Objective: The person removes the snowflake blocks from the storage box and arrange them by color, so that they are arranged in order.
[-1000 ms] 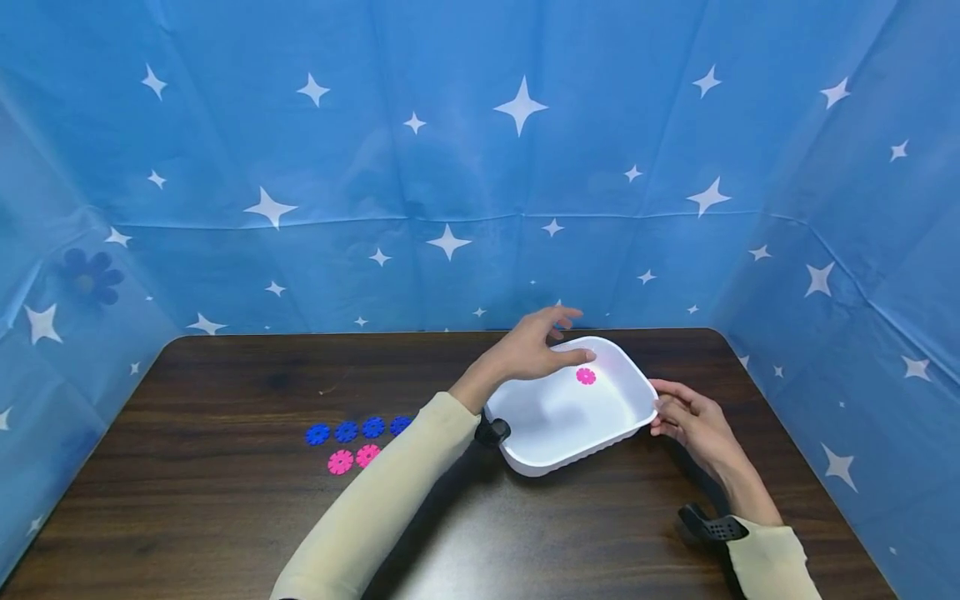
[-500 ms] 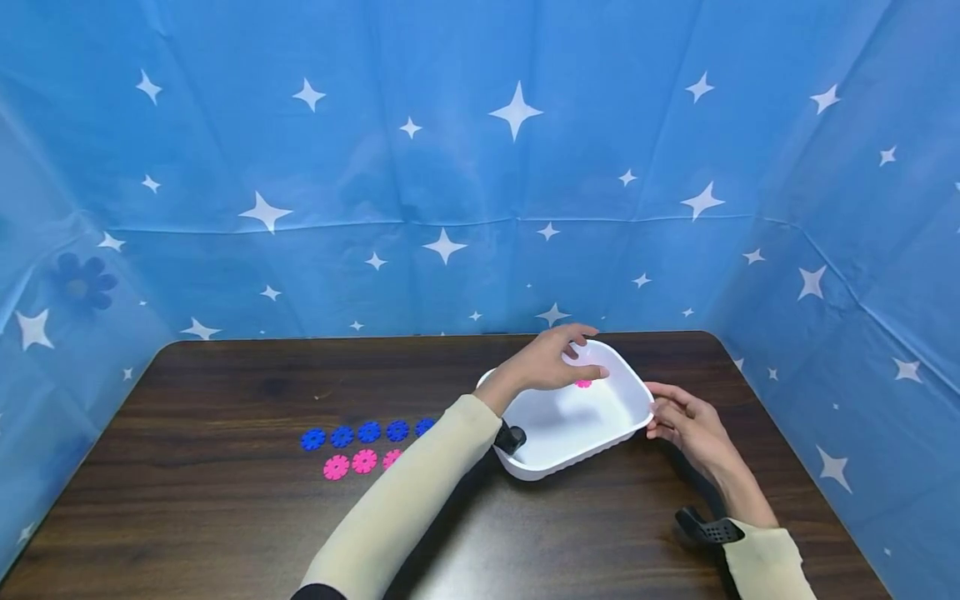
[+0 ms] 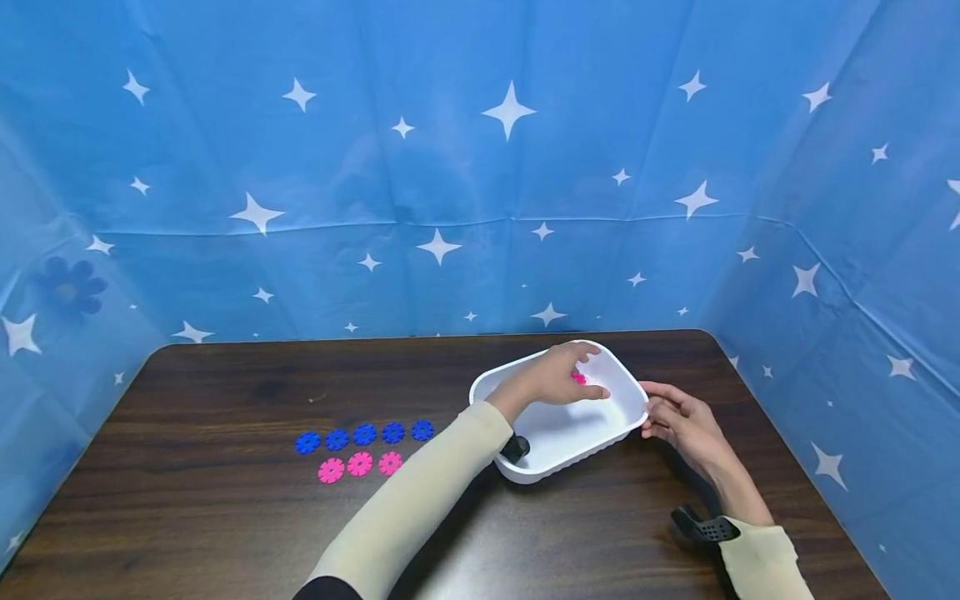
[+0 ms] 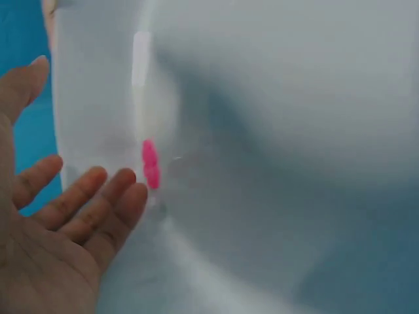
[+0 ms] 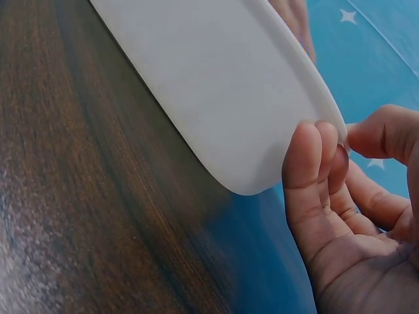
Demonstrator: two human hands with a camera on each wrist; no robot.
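Note:
A white plastic tray (image 3: pixel 555 437) sits at the right of the table, its right end tipped up a little. My right hand (image 3: pixel 686 425) pinches that end's rim; in the right wrist view, the thumb is at the rim and the fingers (image 5: pixel 304 154) lie against the outer wall. Inside the tray is a small pink notched disc (image 3: pixel 579 378), partly hidden by my left hand (image 3: pixel 557 377). That hand reaches down into the tray, thumb and fingers spread, holding nothing. The left wrist view has the disc (image 4: pixel 150 165) edge-on, just beyond the fingertips (image 4: pixel 134 196).
On the dark wooden table (image 3: pixel 225 517), left of the tray, lie a row of several blue notched discs (image 3: pixel 364 434) and a row of pink discs (image 3: pixel 360 464) in front of it. A blue star-patterned curtain (image 3: pixel 450 167) rises behind the table and along its sides.
My left hand has moved lower and into the tray, near the pink disc. The left forearm has shifted right, uncovering more of the disc rows. The right hand keeps its hold on the rim.

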